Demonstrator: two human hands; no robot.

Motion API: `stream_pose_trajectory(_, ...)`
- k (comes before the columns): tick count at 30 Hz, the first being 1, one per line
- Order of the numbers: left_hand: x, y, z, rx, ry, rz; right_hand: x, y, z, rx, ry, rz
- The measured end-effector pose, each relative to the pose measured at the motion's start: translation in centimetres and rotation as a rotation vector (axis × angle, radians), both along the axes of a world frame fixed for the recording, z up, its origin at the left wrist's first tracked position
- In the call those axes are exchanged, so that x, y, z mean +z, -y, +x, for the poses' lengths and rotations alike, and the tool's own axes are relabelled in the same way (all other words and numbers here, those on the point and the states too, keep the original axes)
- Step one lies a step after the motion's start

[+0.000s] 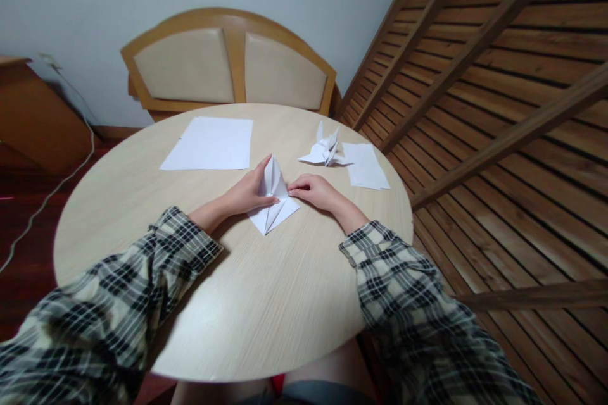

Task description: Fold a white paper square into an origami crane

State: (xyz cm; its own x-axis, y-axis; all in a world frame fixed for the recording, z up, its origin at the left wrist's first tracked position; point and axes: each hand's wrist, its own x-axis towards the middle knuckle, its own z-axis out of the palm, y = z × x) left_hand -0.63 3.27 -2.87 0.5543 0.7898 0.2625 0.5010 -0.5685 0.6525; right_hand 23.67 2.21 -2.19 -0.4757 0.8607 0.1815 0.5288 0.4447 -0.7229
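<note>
A partly folded white paper [273,215] lies near the middle of the round table, with one narrow point raised toward the far side. My left hand [247,192] grips its left side, the thumb across the folds and the fingers behind the raised part. At the paper's right edge, my right hand [313,191] is closed in a pinch on the corner. Beyond my right hand sits a folded paper crane [325,149] with its points sticking up.
White sheets [211,142] lie at the table's back left, smaller sheets [365,166] at its right edge. The pale round table [247,304] reaches my lap. Behind it stands a padded headboard [285,69]; a slatted wooden screen [498,88] is close on the right.
</note>
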Motion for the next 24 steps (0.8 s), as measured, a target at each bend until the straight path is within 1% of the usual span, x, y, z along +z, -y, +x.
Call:
stream_pose_trajectory(8,0.1,-0.3,-0.1,-0.029,-0.015,-0.046,0.0,0.2,0.0,0.013,0.021,0.070)
stream_pose_trajectory(14,0.1,-0.3,-0.2,-0.068,0.020,-0.069,0.2,0.5,-0.4,0.006,0.081,0.125)
stream_pose_trajectory(21,0.2,-0.1,-0.2,-0.067,0.051,-0.075,0.6,1.0,-0.8,-0.009,0.145,0.137)
stream_pose_trajectory(24,0.2,0.1,-0.2,-0.041,0.070,-0.089,0.7,1.2,-0.9,-0.005,0.145,0.144)
